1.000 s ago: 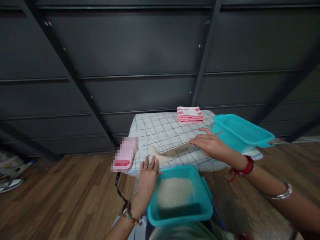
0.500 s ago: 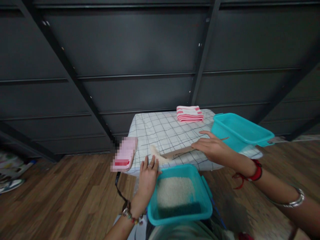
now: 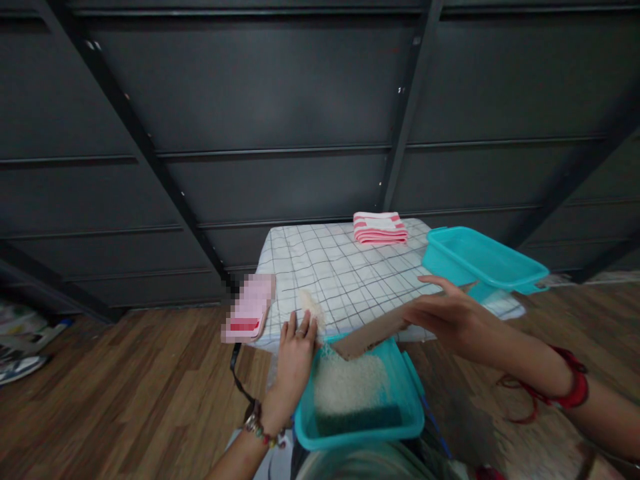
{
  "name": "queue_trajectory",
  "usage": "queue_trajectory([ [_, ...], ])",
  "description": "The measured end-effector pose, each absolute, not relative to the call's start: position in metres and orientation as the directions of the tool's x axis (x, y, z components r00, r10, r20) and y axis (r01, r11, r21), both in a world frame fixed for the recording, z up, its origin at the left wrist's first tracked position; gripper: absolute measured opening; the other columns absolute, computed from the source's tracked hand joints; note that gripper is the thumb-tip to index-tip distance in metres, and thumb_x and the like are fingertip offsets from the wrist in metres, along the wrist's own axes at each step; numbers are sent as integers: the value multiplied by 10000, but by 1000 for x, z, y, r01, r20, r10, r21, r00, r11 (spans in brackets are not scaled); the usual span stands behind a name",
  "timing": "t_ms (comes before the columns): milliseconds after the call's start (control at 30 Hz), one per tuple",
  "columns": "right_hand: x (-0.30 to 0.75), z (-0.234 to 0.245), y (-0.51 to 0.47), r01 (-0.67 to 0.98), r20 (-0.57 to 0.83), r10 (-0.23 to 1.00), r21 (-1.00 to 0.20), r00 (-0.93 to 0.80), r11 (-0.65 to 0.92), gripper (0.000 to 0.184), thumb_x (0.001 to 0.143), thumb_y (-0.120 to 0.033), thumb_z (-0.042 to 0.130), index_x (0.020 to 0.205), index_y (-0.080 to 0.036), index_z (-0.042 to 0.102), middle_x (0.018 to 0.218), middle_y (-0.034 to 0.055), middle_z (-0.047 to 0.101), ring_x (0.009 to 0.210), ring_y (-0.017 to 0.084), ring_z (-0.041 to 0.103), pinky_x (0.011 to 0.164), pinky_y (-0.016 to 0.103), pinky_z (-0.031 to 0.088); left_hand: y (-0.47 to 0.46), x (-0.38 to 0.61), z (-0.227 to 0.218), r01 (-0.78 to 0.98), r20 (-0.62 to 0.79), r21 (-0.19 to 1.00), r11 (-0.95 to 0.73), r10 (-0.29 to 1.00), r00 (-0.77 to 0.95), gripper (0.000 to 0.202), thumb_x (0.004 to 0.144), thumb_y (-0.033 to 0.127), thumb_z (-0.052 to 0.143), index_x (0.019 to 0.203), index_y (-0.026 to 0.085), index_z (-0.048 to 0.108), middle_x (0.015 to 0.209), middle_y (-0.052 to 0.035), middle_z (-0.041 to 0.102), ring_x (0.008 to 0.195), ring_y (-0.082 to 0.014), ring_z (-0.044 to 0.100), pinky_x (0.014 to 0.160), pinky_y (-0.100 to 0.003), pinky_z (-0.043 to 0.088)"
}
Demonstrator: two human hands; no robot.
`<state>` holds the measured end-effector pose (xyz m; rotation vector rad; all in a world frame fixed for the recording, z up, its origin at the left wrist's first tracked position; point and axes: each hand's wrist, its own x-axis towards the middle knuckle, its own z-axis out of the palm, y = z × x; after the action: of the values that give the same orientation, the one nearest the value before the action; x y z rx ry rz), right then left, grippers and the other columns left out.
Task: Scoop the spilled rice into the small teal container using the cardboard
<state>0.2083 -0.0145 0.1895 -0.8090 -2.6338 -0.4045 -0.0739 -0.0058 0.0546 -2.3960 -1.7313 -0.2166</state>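
Observation:
My right hand (image 3: 450, 317) grips a flat brown strip that looks like cardboard (image 3: 373, 333). The strip's far end hangs over the near teal tub (image 3: 360, 443), with grains falling off the table edge beside it. White rice (image 3: 350, 383) fills part of that tub, just below the table's front edge. My left hand (image 3: 297, 347) lies flat with fingers spread at the table edge, by the tub's left corner. A small pile of rice (image 3: 311, 307) rests on the checked cloth (image 3: 320, 260) just beyond its fingertips.
A second teal tub (image 3: 500, 263) stands at the table's right end. A folded pink and white towel (image 3: 380, 228) lies at the back. At the left edge is a pink phone-like object (image 3: 253, 307), partly blurred. Dark panels (image 3: 280, 187) rise behind the table.
My right hand has moved toward me and right, drawing the strip off the cloth and over the near tub. Part of the rice pile has gone over the edge. My left hand stays put.

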Motion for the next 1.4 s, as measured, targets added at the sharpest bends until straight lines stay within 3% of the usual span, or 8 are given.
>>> queue_trajectory([
  [167,209,195,-9,637,462,493,230,-737,736,381,814,29,303,873,-203,599,668,-21,629,615,127,569,1009,436,339,-5,-76,51,947,254,-44,-319,913,320,433,858,190,502,1291,188,520,1340,-137,537,1261,-335,461,987,-515,409],
  [400,190,181,49,692,534,489,290,-690,661,404,745,39,356,957,-171,628,784,48,687,741,182,615,948,439,351,-4,-75,51,946,258,-42,-322,911,322,403,847,192,532,1248,164,562,1307,-151,564,1238,-357,481,959,-528,439],
  [633,135,170,103,612,503,412,339,-760,715,322,856,0,367,960,-156,629,809,45,698,767,171,608,948,396,323,-3,-77,47,948,277,-32,-316,909,312,423,829,171,554,1252,184,551,1313,-142,564,1249,-346,472,961,-526,439],
  [1033,158,169,116,509,394,402,215,-826,834,373,759,40,431,995,-170,631,882,39,712,834,173,625,939,395,325,-4,-77,38,947,393,78,-313,882,259,507,816,157,548,1302,123,410,1241,-170,610,1243,-332,481,952,-512,458],
  [1400,166,169,121,591,475,463,158,-748,791,379,759,35,413,986,-178,629,906,48,711,858,177,625,927,399,333,-6,-78,41,943,379,39,-329,878,291,507,816,212,563,1289,110,413,1196,-173,633,1239,-355,479,959,-520,440],
])
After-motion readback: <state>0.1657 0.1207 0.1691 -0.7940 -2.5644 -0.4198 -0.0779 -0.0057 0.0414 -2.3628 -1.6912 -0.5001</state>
